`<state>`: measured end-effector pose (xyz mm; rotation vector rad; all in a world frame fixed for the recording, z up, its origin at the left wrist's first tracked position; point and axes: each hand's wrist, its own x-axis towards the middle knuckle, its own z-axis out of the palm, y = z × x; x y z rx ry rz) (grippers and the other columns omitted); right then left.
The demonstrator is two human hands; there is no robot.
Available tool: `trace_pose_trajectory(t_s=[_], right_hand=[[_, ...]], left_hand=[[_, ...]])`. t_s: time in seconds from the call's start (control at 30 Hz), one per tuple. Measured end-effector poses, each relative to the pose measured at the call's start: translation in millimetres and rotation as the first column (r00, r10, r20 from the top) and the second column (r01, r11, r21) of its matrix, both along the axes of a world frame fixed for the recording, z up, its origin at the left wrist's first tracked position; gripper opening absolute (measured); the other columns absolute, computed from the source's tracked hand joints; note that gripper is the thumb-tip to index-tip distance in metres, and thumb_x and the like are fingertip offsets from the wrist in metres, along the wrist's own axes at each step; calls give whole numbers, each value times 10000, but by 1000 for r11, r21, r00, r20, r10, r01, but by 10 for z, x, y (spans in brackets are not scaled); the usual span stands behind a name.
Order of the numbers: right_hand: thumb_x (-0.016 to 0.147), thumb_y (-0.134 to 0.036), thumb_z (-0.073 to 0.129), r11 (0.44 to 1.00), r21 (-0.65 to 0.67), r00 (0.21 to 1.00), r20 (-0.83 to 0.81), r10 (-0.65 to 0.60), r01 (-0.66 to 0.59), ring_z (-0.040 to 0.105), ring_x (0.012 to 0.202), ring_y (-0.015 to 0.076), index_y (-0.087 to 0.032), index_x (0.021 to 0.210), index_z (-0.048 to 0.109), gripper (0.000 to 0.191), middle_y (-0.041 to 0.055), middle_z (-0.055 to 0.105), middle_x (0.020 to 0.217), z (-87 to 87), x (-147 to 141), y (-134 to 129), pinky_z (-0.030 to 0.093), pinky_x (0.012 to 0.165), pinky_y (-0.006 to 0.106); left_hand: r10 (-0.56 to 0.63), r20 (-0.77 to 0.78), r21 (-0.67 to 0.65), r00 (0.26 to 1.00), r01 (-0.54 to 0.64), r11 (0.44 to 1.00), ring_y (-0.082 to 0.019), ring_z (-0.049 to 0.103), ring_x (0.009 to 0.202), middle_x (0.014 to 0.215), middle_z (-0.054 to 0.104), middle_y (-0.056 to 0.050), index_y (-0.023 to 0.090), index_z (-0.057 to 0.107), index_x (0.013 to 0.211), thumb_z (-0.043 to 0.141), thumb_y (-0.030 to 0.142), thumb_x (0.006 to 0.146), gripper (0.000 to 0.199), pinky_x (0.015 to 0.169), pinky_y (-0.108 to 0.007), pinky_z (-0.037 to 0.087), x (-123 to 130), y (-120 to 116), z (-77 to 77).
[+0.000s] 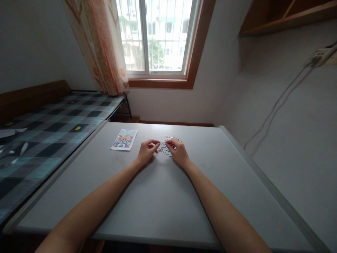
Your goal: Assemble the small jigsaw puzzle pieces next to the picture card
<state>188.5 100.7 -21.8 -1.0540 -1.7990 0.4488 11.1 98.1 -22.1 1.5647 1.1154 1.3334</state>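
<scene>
"Item one, as we list it?"
"Puzzle pieces (164, 150), one loose heap, midway across the worktop (158, 200), toward its far edge."
"Pose?"
"Left hand (146, 150) and right hand (179, 151), extended from the near edge, angled inward at the heap. Thumbs and forefingers drawn close; whether they pinch a piece, we cannot tell."
"Setting?"
"Picture sheet (124, 140), far-left corner; checked bed (86, 109), left edge; window (164, 38), beyond the far edge."
"Margins?"
"Broad toward near and right edges."
</scene>
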Motion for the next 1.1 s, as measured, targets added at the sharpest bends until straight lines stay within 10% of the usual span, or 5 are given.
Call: trace_pose_trajectory(t_s=[1.1], right_hand=[[847,-246,562,1000,13,1000,-11,0,0,580,668,160,-187,794,670,135,43,668,779,5,-1,3,475,670,292]], left_hand=[[1,39,34,999,-2,999,-93,592,478,782,667,-34,152,715,796,739,447,706,310,429,-213,447,5,3,-3]])
